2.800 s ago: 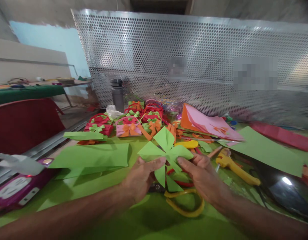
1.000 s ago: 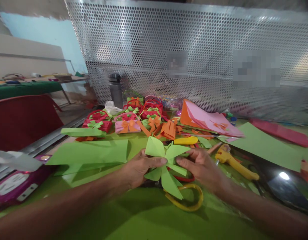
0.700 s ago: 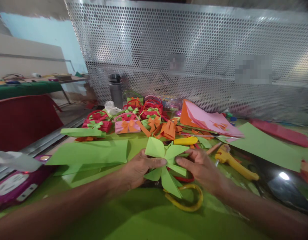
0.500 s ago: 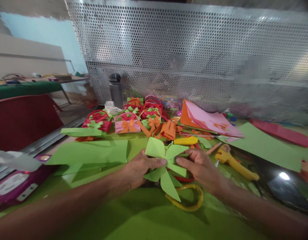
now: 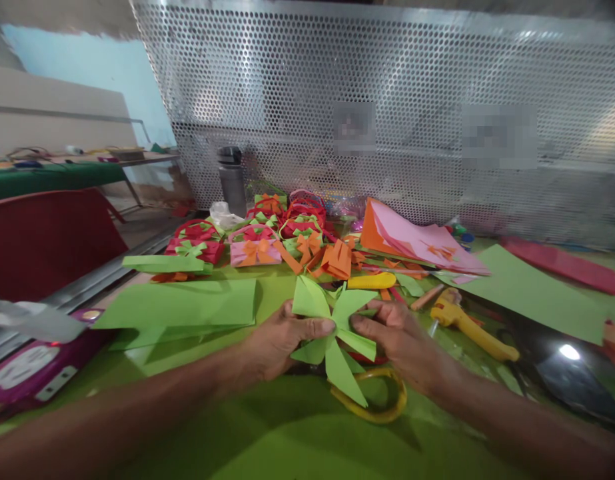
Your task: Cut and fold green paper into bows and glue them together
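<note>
A light green paper flower (image 5: 346,373) with several pointed petals is held up over the green tabletop (image 5: 267,433). My left hand (image 5: 282,337) pinches it from the left, the thumb pressed close to its centre. On the right side, my right hand (image 5: 394,337) grips it too, thumb and fingers closed on the petals. The fingers behind the paper are partly hidden. Just below the flower lies a yellow loop handle (image 5: 400,407), seemingly of scissors, partly covered by petals. A yellow cutter (image 5: 371,281) rests beyond the hands.
Small paper bags with bows (image 5: 257,252) stand at the back, near a grey bottle (image 5: 232,180). Green sheets (image 5: 187,303) lie left, a yellow glue gun (image 5: 470,327) right. Pink and orange paper (image 5: 412,233) leans before a perforated metal panel (image 5: 297,80). A purple device (image 5: 42,367) sits at left.
The flower has turned slightly and shifted a little to the right, its lower petal swinging rightward. Both hands keep their hold on it.
</note>
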A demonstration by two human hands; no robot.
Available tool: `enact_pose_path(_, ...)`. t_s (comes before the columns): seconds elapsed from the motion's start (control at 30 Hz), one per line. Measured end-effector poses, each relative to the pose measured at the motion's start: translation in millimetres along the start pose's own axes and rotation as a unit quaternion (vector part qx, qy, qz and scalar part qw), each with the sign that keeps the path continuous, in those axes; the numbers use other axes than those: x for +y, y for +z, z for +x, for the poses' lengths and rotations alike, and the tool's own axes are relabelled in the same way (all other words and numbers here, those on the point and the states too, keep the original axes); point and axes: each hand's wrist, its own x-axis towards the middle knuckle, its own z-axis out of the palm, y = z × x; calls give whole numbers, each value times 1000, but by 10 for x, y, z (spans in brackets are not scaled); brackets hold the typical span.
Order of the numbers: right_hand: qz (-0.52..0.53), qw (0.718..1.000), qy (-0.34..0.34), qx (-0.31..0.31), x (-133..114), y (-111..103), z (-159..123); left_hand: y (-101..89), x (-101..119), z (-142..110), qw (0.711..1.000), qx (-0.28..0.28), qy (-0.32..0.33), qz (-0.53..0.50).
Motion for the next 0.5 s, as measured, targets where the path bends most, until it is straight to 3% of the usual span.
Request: enact_pose_path(0.5,132,988,85,16,21,93,-5,5,-37,-5,1000,8,16,2)
